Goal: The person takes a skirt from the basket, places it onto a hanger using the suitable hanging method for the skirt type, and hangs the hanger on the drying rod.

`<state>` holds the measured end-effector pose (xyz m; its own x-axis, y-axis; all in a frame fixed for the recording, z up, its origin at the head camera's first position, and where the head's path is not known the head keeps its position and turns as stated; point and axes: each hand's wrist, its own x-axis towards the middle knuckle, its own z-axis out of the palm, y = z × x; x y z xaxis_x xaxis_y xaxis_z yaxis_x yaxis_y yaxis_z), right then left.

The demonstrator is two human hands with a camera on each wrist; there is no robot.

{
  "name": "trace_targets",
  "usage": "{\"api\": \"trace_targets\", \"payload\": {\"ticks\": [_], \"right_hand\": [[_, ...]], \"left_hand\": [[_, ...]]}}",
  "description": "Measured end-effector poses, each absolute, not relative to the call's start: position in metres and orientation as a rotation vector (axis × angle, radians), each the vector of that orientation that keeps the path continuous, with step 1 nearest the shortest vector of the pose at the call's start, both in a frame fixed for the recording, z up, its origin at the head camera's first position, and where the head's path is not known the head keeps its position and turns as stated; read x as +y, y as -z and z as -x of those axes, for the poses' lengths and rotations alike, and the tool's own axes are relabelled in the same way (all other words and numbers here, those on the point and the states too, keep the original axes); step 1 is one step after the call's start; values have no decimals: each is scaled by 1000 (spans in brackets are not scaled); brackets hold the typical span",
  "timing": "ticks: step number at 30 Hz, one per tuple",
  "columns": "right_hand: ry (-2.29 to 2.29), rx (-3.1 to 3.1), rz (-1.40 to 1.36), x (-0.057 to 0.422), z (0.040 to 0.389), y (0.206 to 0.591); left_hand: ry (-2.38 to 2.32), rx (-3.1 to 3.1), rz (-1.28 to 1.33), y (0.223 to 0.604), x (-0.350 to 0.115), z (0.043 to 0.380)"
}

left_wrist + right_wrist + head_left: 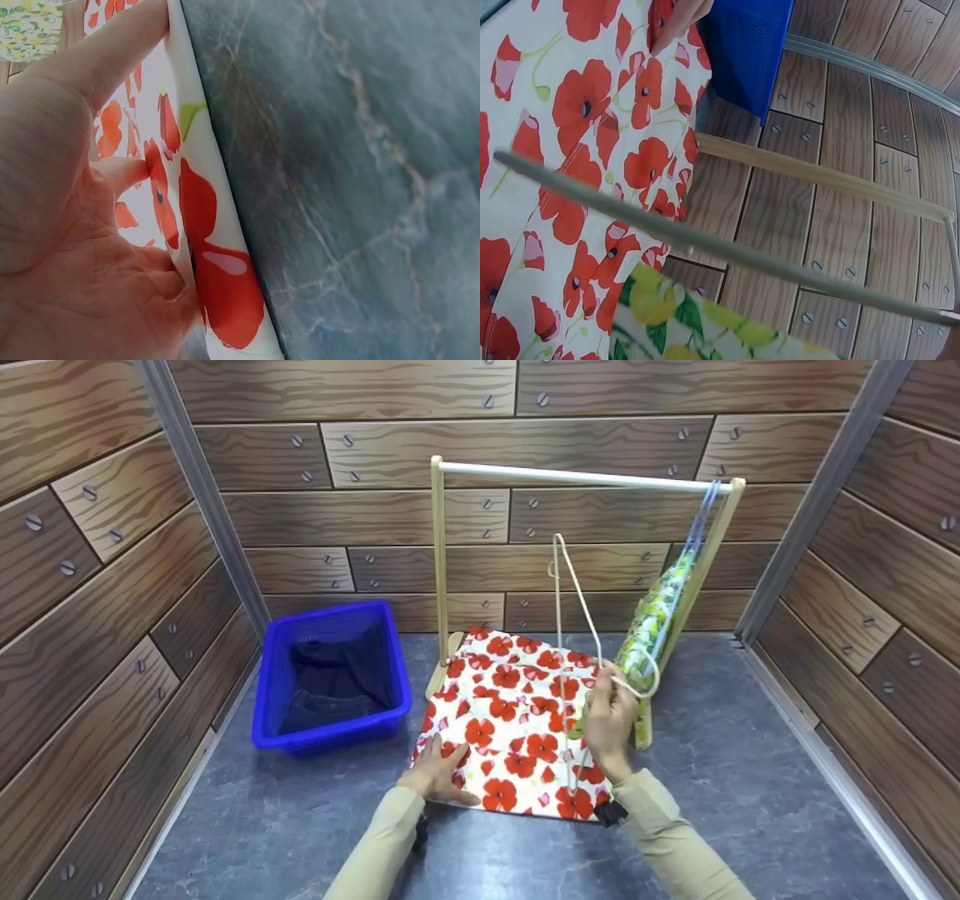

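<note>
A cloth with red poppies on white (517,712) lies spread flat on the floor between the rack's feet. My left hand (439,772) rests at its front left corner, fingers spread over the print. In the left wrist view the thumb and palm lie along the cloth's edge (225,285). A cream clothes hanger (579,592) is held upright above the cloth in my right hand (609,720), which grips it near the hook. The hook points to the right. Across the right wrist view runs the hanger's long bar (727,253), over the poppy cloth.
Behind the cloth stands a wooden rack with a white rod (577,477). At the rod's right end a lemon-print cloth (660,607) hangs from a blue hanger (703,510). To the left is a blue basket (337,727) with dark cloth (337,667) inside. Wood-patterned walls (847,615) enclose the space.
</note>
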<state>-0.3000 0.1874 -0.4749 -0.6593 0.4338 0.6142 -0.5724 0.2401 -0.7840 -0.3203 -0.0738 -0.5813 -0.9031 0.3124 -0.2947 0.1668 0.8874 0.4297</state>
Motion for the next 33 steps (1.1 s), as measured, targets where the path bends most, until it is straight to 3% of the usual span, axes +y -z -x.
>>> {"api": "trace_targets", "payload": {"ticks": [18,33], "right_hand": [[-1482,-1882,153,219,321,483],[-1226,-2153,206,251,333,494]], "left_hand": [[-610,2680,-310,579,-74,322],[-738,2767,-338,585,-57,321]]}}
